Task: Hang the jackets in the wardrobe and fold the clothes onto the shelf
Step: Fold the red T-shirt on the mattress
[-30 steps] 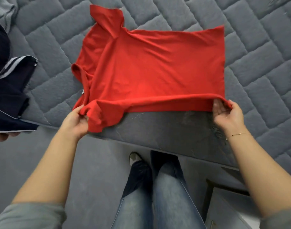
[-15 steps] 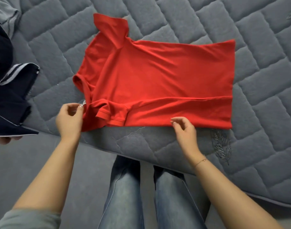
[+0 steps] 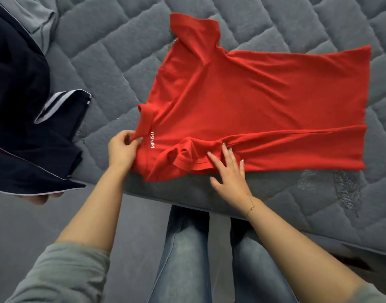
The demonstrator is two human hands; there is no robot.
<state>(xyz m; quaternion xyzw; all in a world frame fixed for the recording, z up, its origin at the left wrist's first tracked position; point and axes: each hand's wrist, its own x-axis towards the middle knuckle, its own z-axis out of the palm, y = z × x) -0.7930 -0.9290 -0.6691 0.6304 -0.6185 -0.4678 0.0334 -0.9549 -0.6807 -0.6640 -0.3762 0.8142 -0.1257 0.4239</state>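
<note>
A red T-shirt point(image 3: 259, 101) with white "MINISO" lettering lies flat on the grey quilted mattress point(image 3: 113, 62), its near long edge folded over onto the body. My left hand point(image 3: 123, 148) pinches the shirt's collar at its left end. My right hand point(image 3: 229, 169) rests flat with straight, spread fingers on the folded-in near sleeve, pressing it down. The far sleeve sticks out toward the back.
A dark navy jacket point(image 3: 23, 119) with grey-white trim lies on the mattress at the left, beside grey cloth point(image 3: 34, 16) at the top left corner. The mattress's near edge runs just before my jeans-clad legs point(image 3: 209, 259).
The shirt's near edge was folded over onto the body. My right hand moved left from that hem to press on the sleeve; my left hand moved up to pinch the collar.
</note>
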